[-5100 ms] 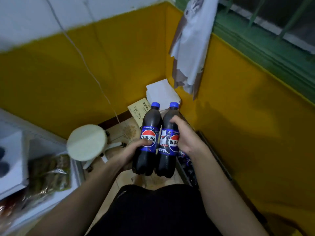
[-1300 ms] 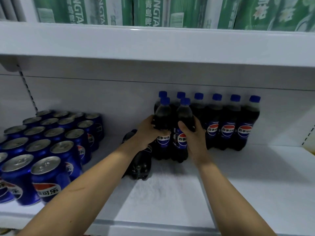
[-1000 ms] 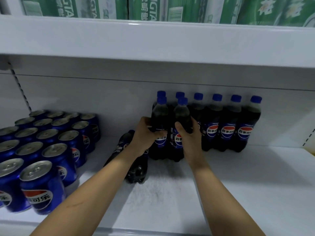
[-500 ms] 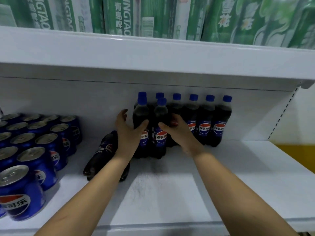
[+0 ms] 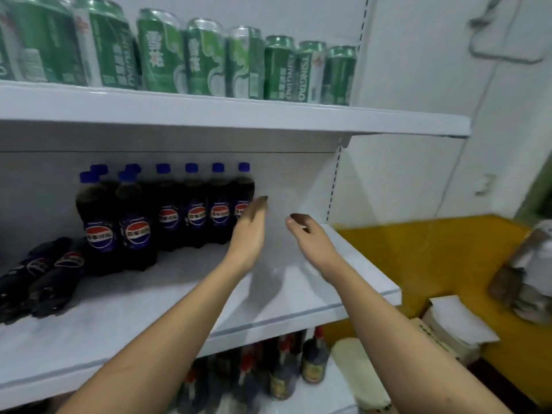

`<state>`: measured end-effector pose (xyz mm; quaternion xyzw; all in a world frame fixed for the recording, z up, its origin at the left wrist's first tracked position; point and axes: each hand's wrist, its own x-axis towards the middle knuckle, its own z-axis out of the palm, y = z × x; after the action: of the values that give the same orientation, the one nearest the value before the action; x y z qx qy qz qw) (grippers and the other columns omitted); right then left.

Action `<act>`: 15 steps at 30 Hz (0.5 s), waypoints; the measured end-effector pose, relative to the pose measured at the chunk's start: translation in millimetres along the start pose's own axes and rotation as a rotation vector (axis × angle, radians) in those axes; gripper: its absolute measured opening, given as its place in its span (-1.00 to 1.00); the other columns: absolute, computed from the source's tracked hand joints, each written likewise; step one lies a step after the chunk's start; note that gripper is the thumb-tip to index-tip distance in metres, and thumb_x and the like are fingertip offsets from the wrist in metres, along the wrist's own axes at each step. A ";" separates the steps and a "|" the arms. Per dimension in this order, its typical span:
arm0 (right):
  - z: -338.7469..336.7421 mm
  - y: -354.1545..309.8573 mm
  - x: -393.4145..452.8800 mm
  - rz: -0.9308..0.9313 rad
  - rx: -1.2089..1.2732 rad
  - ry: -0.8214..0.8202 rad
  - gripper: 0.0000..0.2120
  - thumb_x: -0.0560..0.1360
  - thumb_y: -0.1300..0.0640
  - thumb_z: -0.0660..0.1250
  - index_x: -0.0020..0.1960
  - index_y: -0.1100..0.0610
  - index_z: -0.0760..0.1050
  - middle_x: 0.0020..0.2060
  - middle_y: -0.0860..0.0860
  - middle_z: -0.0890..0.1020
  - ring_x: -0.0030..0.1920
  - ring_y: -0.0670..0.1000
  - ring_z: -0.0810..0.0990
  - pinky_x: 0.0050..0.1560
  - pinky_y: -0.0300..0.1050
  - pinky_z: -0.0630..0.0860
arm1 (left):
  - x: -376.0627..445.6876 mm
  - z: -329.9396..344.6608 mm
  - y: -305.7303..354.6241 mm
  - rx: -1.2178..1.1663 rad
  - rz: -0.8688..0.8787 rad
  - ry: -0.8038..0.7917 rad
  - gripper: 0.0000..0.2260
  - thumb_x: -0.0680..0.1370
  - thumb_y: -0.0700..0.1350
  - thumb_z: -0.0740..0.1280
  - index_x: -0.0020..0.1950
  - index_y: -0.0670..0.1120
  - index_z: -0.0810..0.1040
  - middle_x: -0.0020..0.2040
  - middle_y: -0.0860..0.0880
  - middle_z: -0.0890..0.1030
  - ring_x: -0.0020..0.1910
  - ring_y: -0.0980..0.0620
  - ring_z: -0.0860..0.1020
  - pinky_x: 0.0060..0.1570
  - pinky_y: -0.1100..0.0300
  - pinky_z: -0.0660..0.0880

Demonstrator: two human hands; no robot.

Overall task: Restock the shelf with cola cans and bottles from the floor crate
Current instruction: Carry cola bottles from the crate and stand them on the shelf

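left hand [image 5: 249, 234]: empty, fingers straight and loose, raised over the bare white shelf [image 5: 298, 294] just right of the standing bottles; motion blur softens the fingertips.
right hand [image 5: 310, 240]: empty, fingers relaxed and slightly bent, held apart from the left hand over the same shelf.
standing cola bottles [image 5: 191, 210]: dark plastic bottles with rounded shoulders and blue screw caps, upright in a row against the back panel; two more stand in front at the left end [image 5: 116, 222].
bottle labels: blue wrap with a red, white and blue round pepsi emblem and white chinese characters.
fallen bottles [image 5: 44, 273]: two of the same kind lie on their sides at the left edge, caps toward the back, touching the front upright pair.
shelf: smooth white painted metal, flat board with a rolled front lip; a slotted upright strip [image 5: 334, 180] runs down its right end.
green cans [image 5: 268, 70]: glossy metal cylinders with silver tops, packed along the upper shelf; "tsingtao" reads down the right-hand ones, the others carry white chinese characters.
lower shelf bottles [image 5: 280, 375]: small dark bottles with red caps and yellowish labels, too blurred to read.
wall [image 5: 433, 249]: yellow below, white above.
stack of paper [image 5: 460, 321]: white sheets on the floor by the wall.
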<state>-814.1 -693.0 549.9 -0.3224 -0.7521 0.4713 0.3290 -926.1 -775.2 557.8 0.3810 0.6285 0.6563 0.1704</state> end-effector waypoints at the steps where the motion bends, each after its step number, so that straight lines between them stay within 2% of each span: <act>1: -28.8 9.2 -7.3 0.011 -0.003 0.034 -0.55 0.66 -0.10 0.19 0.48 0.08 0.38 0.38 -0.03 0.47 0.28 -0.08 0.42 0.19 -0.20 0.30 | -7.7 27.5 0.1 0.006 -0.005 -0.038 -0.63 0.70 0.09 0.08 0.47 0.05 0.43 0.40 0.07 0.48 0.40 0.06 0.39 0.24 0.22 0.23; 6: -163.9 38.1 -54.6 0.074 0.016 0.220 -0.62 0.70 -0.03 0.11 0.44 0.07 0.42 0.33 -0.10 0.48 0.25 -0.19 0.36 0.21 -0.24 0.23 | -42.1 162.8 12.2 0.008 0.017 -0.258 -0.61 0.72 0.08 0.03 0.48 0.03 0.43 0.44 0.02 0.46 0.45 0.05 0.35 0.31 0.21 0.22; 10: -249.5 71.8 -87.6 0.146 -0.007 0.358 -0.59 0.70 -0.06 0.08 0.46 0.08 0.41 0.41 -0.02 0.46 0.41 -0.06 0.39 0.28 -0.19 0.27 | -66.1 260.4 30.7 -0.052 0.012 -0.419 -0.62 0.72 0.04 0.04 0.46 0.00 0.45 0.40 0.01 0.50 0.39 0.09 0.39 0.25 0.24 0.23; 12: -284.8 91.2 -102.2 0.186 0.003 0.414 -0.57 0.70 -0.09 0.08 0.48 0.06 0.39 0.44 -0.02 0.44 0.44 -0.03 0.37 0.33 -0.15 0.28 | -76.7 303.9 32.4 -0.054 0.018 -0.486 -0.65 0.72 0.02 0.05 0.41 0.00 0.48 0.35 -0.02 0.53 0.32 0.10 0.43 0.22 0.23 0.27; 15: -330.5 118.8 -120.5 0.251 0.021 0.487 -0.52 0.69 -0.15 0.06 0.52 0.04 0.35 0.48 -0.04 0.40 0.47 -0.01 0.34 0.40 -0.06 0.28 | -92.0 360.0 27.8 -0.047 -0.003 -0.596 -0.64 0.72 0.05 0.03 0.40 0.01 0.48 0.29 -0.01 0.55 0.32 0.08 0.44 0.24 0.17 0.31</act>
<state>-460.0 -583.3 529.6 -0.5135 -0.6001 0.4247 0.4425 -601.9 -593.7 529.1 0.5521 0.5359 0.5295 0.3571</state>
